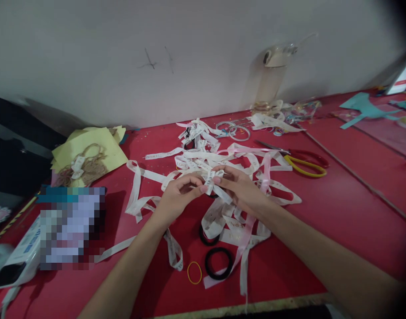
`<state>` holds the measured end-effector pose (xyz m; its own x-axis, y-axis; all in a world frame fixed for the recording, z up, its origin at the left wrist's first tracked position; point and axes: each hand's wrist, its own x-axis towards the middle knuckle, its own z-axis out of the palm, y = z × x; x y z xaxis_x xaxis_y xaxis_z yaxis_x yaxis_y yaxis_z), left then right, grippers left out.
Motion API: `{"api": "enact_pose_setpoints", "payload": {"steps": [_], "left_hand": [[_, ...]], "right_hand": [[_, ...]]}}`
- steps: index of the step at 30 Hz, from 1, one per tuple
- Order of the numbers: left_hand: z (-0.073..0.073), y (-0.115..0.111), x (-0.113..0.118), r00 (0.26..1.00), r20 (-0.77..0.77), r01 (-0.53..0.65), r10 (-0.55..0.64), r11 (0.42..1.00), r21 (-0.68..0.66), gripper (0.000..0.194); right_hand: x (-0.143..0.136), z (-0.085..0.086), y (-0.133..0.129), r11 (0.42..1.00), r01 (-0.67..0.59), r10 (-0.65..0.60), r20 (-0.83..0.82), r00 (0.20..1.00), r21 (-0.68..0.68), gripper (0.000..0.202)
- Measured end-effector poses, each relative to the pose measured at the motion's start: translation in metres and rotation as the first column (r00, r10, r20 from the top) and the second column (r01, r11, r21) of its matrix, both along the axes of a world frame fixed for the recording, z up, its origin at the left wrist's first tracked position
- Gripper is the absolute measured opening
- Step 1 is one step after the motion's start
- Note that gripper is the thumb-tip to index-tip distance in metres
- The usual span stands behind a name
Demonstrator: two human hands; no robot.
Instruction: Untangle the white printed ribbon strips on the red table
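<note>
Between my two hands is a white printed ribbon (210, 179), folded into a bow-like shape with a tail hanging down. My left hand (186, 192) pinches its left edge between thumb and fingers. From the other side, my right hand (237, 186) grips its loops. A dark band shows partly just beneath the ribbon; whether it is joined to it I cannot tell. Loose lengths of white and pink ribbon (245, 237) lie under and around both hands. Nearer to me are a black hair tie (218, 263) and a yellow rubber band (194, 272). Another black hair tie (209, 237) is partly covered by ribbon.
Scissors (305, 166) with red and yellow handles lie right of the ribbons. A pile of ribbon bows (199, 135) sits toward the wall, near a clear bottle (271, 82). Yellow paper (90, 150) with brown cord is at left. Teal pieces (365, 108) lie far right.
</note>
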<state>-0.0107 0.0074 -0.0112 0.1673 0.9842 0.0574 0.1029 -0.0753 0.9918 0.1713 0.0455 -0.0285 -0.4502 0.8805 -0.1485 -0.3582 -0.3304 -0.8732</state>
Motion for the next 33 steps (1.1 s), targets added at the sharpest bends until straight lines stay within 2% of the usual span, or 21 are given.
{"api": "enact_pose_setpoints", "payload": {"steps": [3,7,11,17,21,25,33], "left_hand": [[0.001,0.0,-0.001,1.0,-0.005,-0.009,0.009,1.0,-0.03,0.017],[0.002,0.0,-0.002,1.0,-0.004,0.029,-0.029,1.0,0.0,0.018],[0.004,0.0,-0.001,0.999,-0.015,0.029,-0.029,0.999,-0.041,0.019],[0.002,-0.002,0.001,0.999,0.039,0.001,0.005,0.991,-0.134,0.023],[-0.004,-0.001,0.002,0.987,0.141,-0.05,0.077,0.982,-0.185,0.021],[-0.004,0.0,0.002,0.966,0.229,-0.064,0.119,0.97,-0.236,0.023],[-0.001,-0.001,0.005,0.939,0.317,-0.041,0.135,0.957,-0.288,0.022]], "right_hand": [[0.0,0.002,-0.001,1.0,-0.01,0.011,-0.075,0.997,0.016,0.027],[0.0,0.002,-0.002,0.999,-0.009,0.013,-0.093,0.996,0.039,0.017],[-0.001,-0.003,-0.001,0.997,0.034,-0.032,-0.025,0.999,0.07,0.021],[-0.002,-0.009,-0.002,0.977,0.083,-0.115,0.159,0.981,0.196,0.029],[-0.002,-0.005,-0.002,0.953,0.104,-0.157,0.168,0.973,0.285,0.022],[-0.002,0.0,-0.003,0.889,0.152,-0.239,0.156,0.958,0.432,0.015],[0.0,0.0,-0.005,0.875,0.121,-0.262,0.247,0.933,0.469,0.02]]}}
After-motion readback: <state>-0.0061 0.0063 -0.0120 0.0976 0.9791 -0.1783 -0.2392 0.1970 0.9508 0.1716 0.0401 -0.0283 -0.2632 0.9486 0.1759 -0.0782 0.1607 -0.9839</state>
